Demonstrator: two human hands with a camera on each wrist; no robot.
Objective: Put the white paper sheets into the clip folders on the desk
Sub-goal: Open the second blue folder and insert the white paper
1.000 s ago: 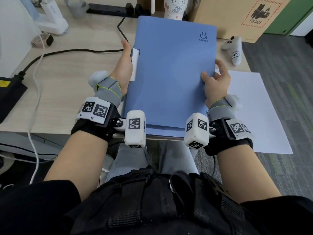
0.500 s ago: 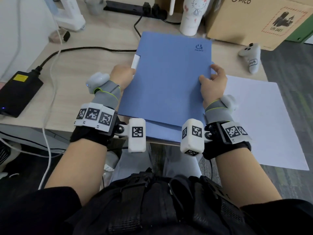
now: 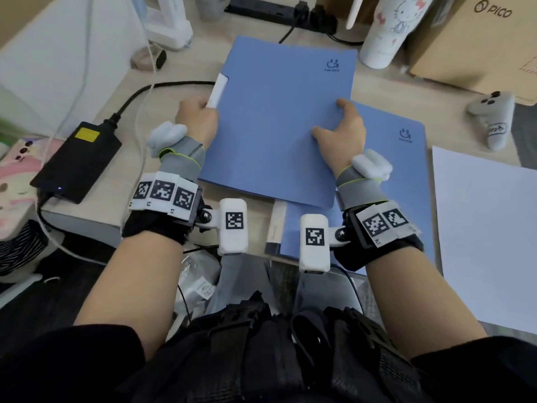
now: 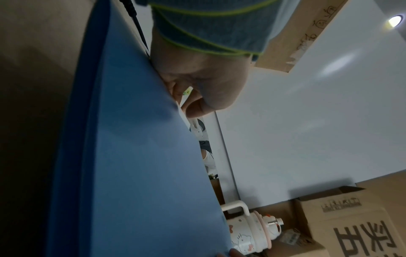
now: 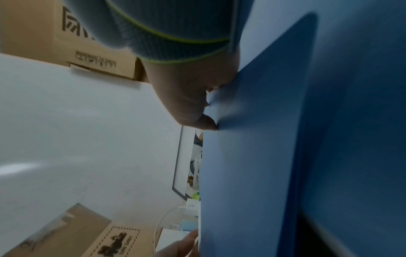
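A blue clip folder (image 3: 276, 117) lies closed on the desk, its white spine label (image 3: 217, 91) at the left edge. My left hand (image 3: 197, 117) grips that left edge by the label; the left wrist view shows its fingers (image 4: 197, 97) curled at the folder's edge. My right hand (image 3: 343, 132) holds the right edge, thumb on the cover, pinching the cover (image 5: 252, 156) in the right wrist view. A second blue folder (image 3: 392, 181) lies underneath, offset to the right and toward me. White paper sheets (image 3: 488, 237) lie at the right.
A black power brick (image 3: 77, 161) and its cable lie at left. A white cartoon-print tumbler (image 3: 389, 30), a cardboard box (image 3: 479, 39) and a power strip (image 3: 276, 10) stand at the back. A grey controller (image 3: 494, 120) rests at the right. The desk's front edge (image 3: 84, 225) is near my wrists.
The top folder has slid away from me and to the left, uncovering the second folder beneath. Both hands stayed on its edges; the left hand's fingers are now curled at the spine.
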